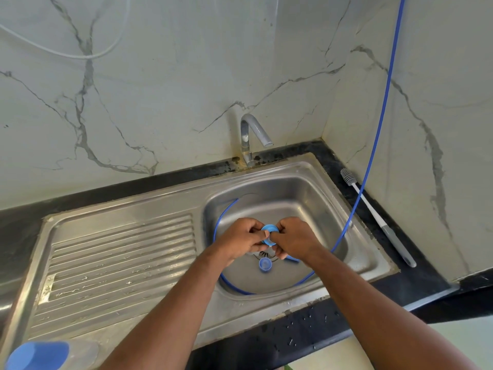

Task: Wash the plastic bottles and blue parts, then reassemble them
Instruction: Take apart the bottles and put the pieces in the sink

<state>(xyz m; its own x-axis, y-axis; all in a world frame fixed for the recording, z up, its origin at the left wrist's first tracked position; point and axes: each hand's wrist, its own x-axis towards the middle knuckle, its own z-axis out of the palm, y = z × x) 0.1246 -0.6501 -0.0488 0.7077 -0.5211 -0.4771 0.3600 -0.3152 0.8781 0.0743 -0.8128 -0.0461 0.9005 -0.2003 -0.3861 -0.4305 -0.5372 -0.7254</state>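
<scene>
Both hands are closed on one thing: the left hand (pixel 240 241) and the right hand (pixel 296 241) pinch a round blue part (pixel 270 231) between curled fingers and thumbs, holding it in the air above the middle of the sink (pixel 378 260) basin; how the fingertips sit on it I cannot tell, they cover most of it; directly below, a second small blue cap (pixel 265 264) lies on the basin floor, just beside the drain (pixel 264 254); the main risk, I think, is a slip; if the plastic is wet, a piece pinched only at its edge can jump out and fall onto the cap below or roll toward the drain; a blue hose (pixel 373 156) loops around the basin and passes under the right wrist, so a wide movement could catch it; no water is visible at the tap (pixel 252 134); what looks like a bottle (pixel 82 351) with a blue top waits at the near left, and a brush (pixel 373 209) lies on the counter at the right, well apart from the hands.
</scene>
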